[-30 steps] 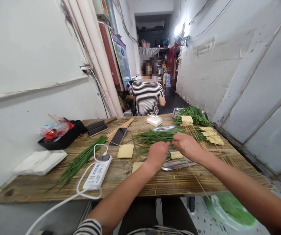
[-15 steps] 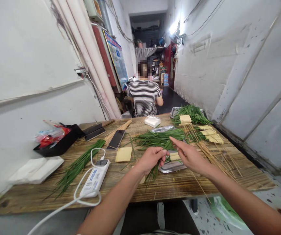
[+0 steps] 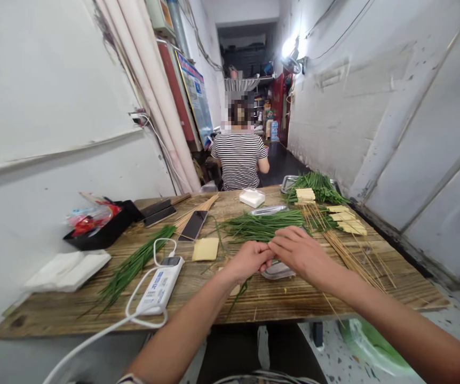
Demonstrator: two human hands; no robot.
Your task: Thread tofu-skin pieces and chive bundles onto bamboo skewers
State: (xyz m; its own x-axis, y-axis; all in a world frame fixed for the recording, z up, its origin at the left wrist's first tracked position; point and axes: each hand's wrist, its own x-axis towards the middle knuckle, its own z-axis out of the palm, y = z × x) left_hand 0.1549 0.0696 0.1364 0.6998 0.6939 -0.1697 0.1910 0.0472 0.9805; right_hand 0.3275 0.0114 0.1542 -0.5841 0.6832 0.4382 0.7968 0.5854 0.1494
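Note:
My left hand (image 3: pixel 250 260) is closed on a small bunch of chives, whose loose ends (image 3: pixel 241 294) hang below the fingers. My right hand (image 3: pixel 296 246) bends palm-down over the same bunch, its fingertips against the left hand; the chives between them are hidden. Beneath my right hand is a metal tray (image 3: pixel 278 272), mostly covered. A pile of chives (image 3: pixel 264 224) lies just behind the hands. To the left is a square stack of pale yellow sheets (image 3: pixel 205 249), looking like tofu skin. On the right lie skewered yellow rolls (image 3: pixel 346 220) with chives inside.
Bamboo skewers (image 3: pixel 344 256) spread over the table's right side. Left of my hands are a phone (image 3: pixel 193 226), a white power strip (image 3: pixel 160 288) with its cable, more chives (image 3: pixel 140 266) and a black box (image 3: pixel 102 226). Beyond the table sits a person in a striped shirt (image 3: pixel 240 160).
My right hand has turned palm-down and moved left over the chives, meeting my left hand. The upright chive tips are now covered. The view has shifted slightly.

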